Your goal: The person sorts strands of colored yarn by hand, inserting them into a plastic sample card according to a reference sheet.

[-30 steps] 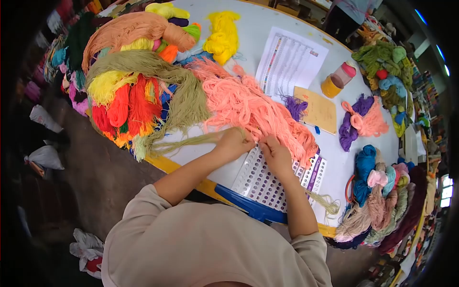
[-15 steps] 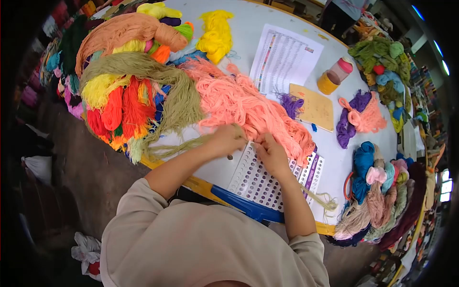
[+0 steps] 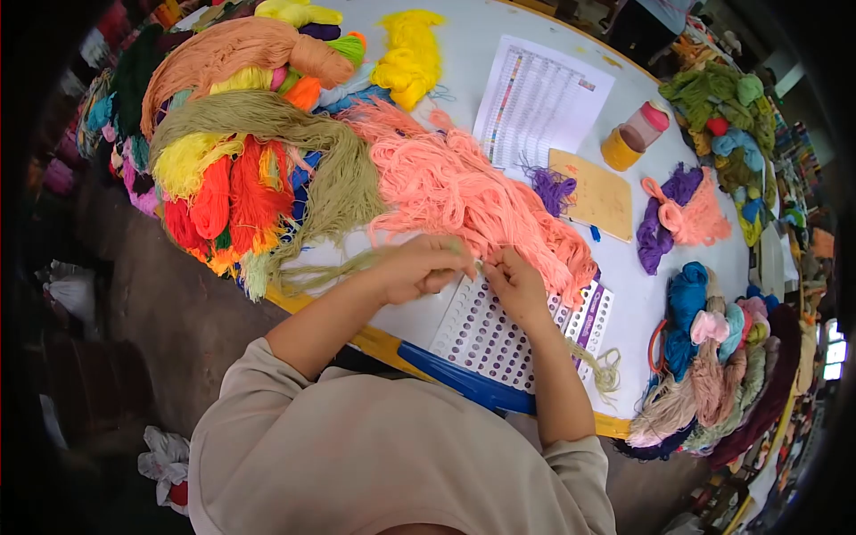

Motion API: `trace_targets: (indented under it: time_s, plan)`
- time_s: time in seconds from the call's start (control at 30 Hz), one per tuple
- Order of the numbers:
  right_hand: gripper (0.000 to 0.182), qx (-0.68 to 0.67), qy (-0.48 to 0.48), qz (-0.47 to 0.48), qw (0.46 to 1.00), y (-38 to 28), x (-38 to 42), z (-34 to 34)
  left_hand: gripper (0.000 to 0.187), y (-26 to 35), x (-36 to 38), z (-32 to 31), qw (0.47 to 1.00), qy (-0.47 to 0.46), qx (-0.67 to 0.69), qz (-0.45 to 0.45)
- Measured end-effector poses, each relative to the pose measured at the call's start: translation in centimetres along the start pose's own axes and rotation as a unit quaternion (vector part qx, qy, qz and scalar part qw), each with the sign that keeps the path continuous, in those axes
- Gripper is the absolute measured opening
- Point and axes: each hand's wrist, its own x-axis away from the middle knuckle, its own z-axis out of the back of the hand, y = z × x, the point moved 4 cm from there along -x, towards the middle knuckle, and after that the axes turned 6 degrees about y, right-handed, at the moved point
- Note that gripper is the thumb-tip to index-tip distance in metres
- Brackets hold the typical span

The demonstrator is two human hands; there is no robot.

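A white card [image 3: 481, 334] with rows of punched holes and a purple printed strip lies on the table in front of me. My right hand [image 3: 519, 287] pinches at its far edge, thumb and forefinger together, the forearm lying across the card. Just left of it, my left hand [image 3: 428, 267] has its fingers curled round olive thread [image 3: 334, 270], partly hidden and slightly blurred. That thread trails left under my wrist towards a big olive hank [image 3: 343, 183]. A loose olive thread end [image 3: 606, 370] lies over the card's right side. Salmon-pink yarn [image 3: 464, 192] is heaped right beyond both hands.
Multicoloured hanks [image 3: 236, 187] are piled at left, with yellow yarn [image 3: 407, 58] behind. Farther back are a printed chart [image 3: 539, 102], a tan notebook [image 3: 593, 196] and a pink-lidded jar [image 3: 637, 134]. More hanks [image 3: 695, 357] lie at right. A person [image 3: 637, 31] stands beyond the table.
My left hand has turned and its fingers have shifted slightly right, closer to the right fingertips. The right hand stays at the card's far edge. The whole view has shifted a little.
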Motion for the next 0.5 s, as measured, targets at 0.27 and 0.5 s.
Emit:
trace_targets:
  time_s: [0.27,0.5]
  plan:
    - [0.018,-0.194,-0.103,-0.048,0.974,-2.9,-0.9,0.1,0.020,-0.3,-1.2,-1.8,0.762,0.155,-0.569,-0.269]
    - [0.026,0.068,-0.076,-0.010,0.995,-3.0,-1.4,0.0,0.017,8.2,11.4,9.7,0.959,0.269,0.034,-0.076]
